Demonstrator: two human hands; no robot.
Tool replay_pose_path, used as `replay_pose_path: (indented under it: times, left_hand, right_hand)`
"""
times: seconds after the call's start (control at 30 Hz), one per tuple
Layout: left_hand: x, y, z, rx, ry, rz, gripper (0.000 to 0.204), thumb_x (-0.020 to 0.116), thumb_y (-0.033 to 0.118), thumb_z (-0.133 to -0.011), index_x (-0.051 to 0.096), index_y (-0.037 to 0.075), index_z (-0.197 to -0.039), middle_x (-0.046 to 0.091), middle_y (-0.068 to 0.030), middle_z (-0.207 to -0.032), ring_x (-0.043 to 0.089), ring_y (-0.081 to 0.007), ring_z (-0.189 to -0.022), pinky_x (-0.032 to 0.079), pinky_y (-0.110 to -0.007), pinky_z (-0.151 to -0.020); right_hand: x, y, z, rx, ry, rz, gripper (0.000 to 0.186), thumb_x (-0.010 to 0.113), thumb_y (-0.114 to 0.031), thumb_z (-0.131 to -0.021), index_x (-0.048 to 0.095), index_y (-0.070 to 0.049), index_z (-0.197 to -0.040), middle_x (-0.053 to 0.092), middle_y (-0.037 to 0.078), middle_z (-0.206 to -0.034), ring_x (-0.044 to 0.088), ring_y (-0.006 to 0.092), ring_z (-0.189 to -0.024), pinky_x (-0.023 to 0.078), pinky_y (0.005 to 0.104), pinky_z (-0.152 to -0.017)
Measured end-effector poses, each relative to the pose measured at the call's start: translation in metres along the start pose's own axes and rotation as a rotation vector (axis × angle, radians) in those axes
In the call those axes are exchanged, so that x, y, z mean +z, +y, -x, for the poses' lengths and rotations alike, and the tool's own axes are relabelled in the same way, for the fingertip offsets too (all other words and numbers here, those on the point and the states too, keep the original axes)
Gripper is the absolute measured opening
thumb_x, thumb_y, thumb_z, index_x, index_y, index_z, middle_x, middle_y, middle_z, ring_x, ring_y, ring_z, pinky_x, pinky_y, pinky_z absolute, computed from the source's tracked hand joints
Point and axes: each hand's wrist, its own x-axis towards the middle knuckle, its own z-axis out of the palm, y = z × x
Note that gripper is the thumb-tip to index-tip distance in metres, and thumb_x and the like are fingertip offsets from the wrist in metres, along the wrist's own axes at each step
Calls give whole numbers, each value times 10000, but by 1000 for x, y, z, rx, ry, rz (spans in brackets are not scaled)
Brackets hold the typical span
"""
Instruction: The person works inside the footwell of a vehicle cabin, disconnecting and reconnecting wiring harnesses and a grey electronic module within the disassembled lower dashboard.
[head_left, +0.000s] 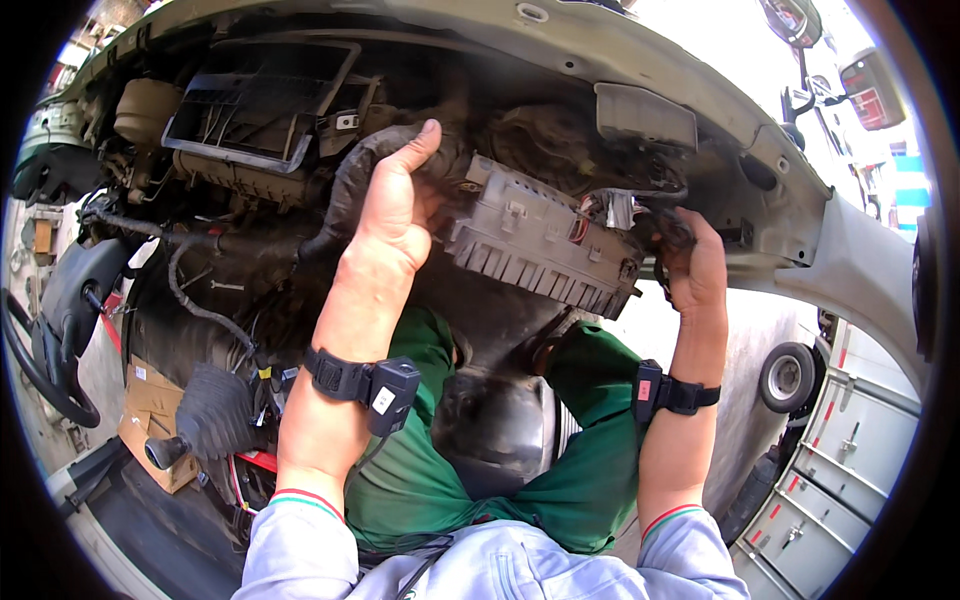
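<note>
I am inside a stripped car cabin, facing the bare firewall where the dashboard was. My left hand is raised and grips a thick black wrapped hose or cable bundle beside a grey ribbed plastic box. My right hand is closed on a black connector or cable end at the box's right end, where red and white wires come out. Both wrists wear black strapped devices. My green trouser knees are below.
A black open heater housing sits at the upper left. The steering wheel and column are at the left, a black gear lever boot and a cardboard box lower left. The open door frame and a wheel lie right.
</note>
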Motion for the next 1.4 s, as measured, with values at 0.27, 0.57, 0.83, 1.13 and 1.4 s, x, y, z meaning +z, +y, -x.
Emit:
replay_pose_path:
  times: [0.27, 0.57, 0.83, 1.13, 1.4]
  left_hand:
    - [-12, 1, 4, 86, -84, 30, 469, 702, 502, -864, 684, 79, -1065, 727, -81, -1050, 659, -255, -1006, 461, -397, -916]
    - [-16, -5, 9, 168, 35, 26, 375, 734, 434, -859, 694, 89, -1000, 737, -52, -946, 693, -210, -822, 516, -355, -820]
    - [-24, -15, 1, 265, 24, 20, 371, 708, 375, -897, 671, 57, -1085, 729, -79, -1021, 705, -225, -844, 577, -343, -727]
    - [-21, -21, -1, 254, 8, 8, 389, 686, 376, -914, 668, 44, -1117, 721, -87, -1081, 700, -230, -913, 559, -346, -807]
    - [-26, -23, 0, 222, 33, 11, 476, 694, 380, -904, 632, 27, -1217, 693, -79, -1176, 674, -206, -1000, 520, -296, -830]
  right_hand:
    - [0, 28, -6, -11, -29, 10, 249, 457, -146, -938, 674, -24, -951, 675, 74, -886, 584, 169, -818, 453, 305, -783]
    - [-10, 43, -1, 64, -141, -71, 339, 430, -197, -959, 673, 10, -1073, 724, 132, -1014, 660, 226, -972, 473, 333, -898]
    - [-18, 65, 9, 123, 9, 53, 297, 449, -178, -953, 624, -24, -1137, 706, 124, -1051, 674, 227, -948, 505, 339, -852]
    - [-18, 69, 4, 133, 57, 70, 218, 466, -147, -923, 583, -26, -1063, 687, 120, -980, 690, 247, -864, 529, 359, -827]
    - [-11, 62, -1, 103, 63, 34, 216, 461, -111, -909, 604, 3, -1025, 680, 121, -974, 687, 261, -852, 553, 377, -820]
